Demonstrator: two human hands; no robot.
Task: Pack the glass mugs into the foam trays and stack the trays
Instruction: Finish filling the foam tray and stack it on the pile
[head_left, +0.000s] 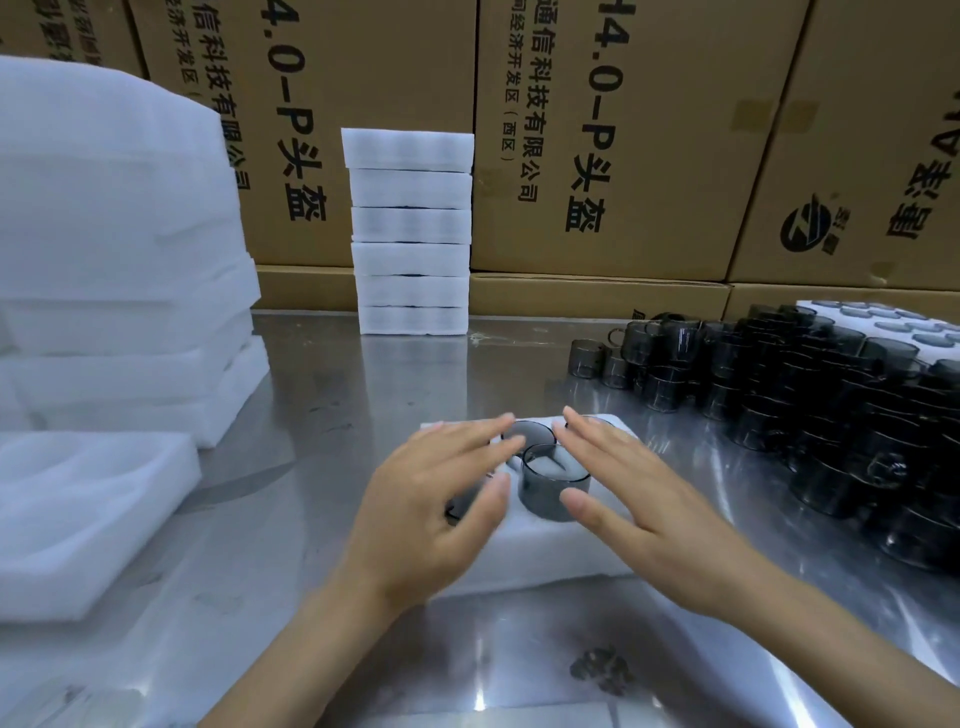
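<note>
1. Both hands were held flat and spread over the foam tray (550, 551), fingers nearly straight; nothing was gripped by either. The left hand (441, 499) hovered over or rested on the tray's left half, the right hand (623, 488) over its right half; whether the palms actually pressed the mugs beneath could not be told, as both hands were blurred.
2. Between the two hands, one smoky glass mug (553, 483) was seen upright in its pocket, its rim still above the foam; a second mug (527, 434) sat just beyond it, near both sets of fingertips. The mugs under the palms were mostly hidden.
3. The tray's long side was judged to run left to right beneath the hands, so each hand was about equally near its own end; the tray appeared filled and ready to be gripped at the ends and lifted.
4. The stack of packed trays (410, 234) stood well beyond the hands and slightly to the left, nearer the left hand.
5. The loose mugs (810, 395) were heaped to the right of the right hand, and an empty tray (78, 519) lay to the left of the left hand.
</note>
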